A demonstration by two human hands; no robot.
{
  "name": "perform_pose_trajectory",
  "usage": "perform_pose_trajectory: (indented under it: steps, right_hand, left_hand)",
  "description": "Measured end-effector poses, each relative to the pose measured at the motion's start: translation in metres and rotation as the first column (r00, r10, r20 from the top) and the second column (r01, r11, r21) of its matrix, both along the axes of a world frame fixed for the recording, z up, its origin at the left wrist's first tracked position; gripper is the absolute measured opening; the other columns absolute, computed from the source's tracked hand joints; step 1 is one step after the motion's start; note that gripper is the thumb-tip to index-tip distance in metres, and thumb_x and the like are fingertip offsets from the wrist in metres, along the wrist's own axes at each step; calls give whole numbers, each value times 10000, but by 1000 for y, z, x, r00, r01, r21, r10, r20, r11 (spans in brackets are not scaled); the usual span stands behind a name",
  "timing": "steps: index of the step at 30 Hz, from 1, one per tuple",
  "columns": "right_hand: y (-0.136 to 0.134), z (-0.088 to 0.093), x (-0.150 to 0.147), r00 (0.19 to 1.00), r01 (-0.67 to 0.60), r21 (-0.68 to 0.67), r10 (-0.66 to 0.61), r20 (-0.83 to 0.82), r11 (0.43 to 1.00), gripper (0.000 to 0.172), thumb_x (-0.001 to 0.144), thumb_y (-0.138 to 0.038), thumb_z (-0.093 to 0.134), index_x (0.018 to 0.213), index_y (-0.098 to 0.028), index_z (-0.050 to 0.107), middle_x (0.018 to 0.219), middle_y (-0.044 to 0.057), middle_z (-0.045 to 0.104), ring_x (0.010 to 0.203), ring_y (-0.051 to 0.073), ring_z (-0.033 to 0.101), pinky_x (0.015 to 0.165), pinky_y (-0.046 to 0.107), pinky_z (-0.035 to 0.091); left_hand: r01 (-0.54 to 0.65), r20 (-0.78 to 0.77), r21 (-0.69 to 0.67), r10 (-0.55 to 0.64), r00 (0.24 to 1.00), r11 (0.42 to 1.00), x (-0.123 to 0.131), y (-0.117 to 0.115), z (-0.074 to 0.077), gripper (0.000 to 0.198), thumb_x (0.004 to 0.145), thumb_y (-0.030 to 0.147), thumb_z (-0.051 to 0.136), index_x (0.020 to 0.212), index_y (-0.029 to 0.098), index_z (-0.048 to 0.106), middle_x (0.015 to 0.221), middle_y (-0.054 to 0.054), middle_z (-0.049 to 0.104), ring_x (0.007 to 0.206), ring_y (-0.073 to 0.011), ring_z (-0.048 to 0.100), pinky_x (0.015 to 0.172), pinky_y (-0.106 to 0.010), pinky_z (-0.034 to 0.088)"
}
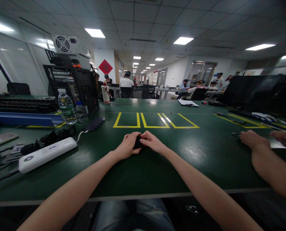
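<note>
Both my hands meet over the green table (157, 173), around a small black object (137, 142) whose kind I cannot make out. My left hand (128, 145) is wrapped round it from the left, thumb underneath and fingers over the top. From the right, my right hand (152, 141) pinches at its upper side with thumb and fingertips together. Much of the object is hidden by my fingers. Just beyond my hands, yellow tape outlines (155, 127) mark the tabletop.
To the left lie a white power strip (49, 154), dark cables and adapters (49, 138), a water bottle (67, 107) and a computer case (82, 86). A co-worker's hand (254, 139) with a pen rests at the right. A clipboard with paper (188, 103) lies farther back.
</note>
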State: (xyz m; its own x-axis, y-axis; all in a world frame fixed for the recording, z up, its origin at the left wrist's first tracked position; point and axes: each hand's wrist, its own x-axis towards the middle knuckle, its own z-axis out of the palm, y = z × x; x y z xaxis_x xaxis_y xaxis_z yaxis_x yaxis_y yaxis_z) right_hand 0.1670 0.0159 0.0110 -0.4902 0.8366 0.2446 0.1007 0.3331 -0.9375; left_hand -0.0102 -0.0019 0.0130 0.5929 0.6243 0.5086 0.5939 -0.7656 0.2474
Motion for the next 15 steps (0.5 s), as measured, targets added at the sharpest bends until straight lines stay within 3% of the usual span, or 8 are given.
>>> perform_pose_trajectory:
  steps: [7,15]
  right_hand:
    - [1,1,0,1000,21,-88,-19,15,996,309,683,-333,583,931,-179,481,915,39,525,874,162,523,785,366,438]
    - [-7,7,1,996,-77,-36,75,-42,996,364,601,-260,669,879,-193,445,882,6,520,890,147,516,814,351,417]
  left_hand:
    - [-20,8,20,20,1000,1000,1,3,-3,567,675,256,579,1153,190,282,1108,-80,434,1032,-234,429,909,-416,285]
    - [-15,14,15,15,1000,1000,1,4,-5,574,670,244,579,1156,197,278,1103,-71,433,1027,-226,430,904,-409,287]
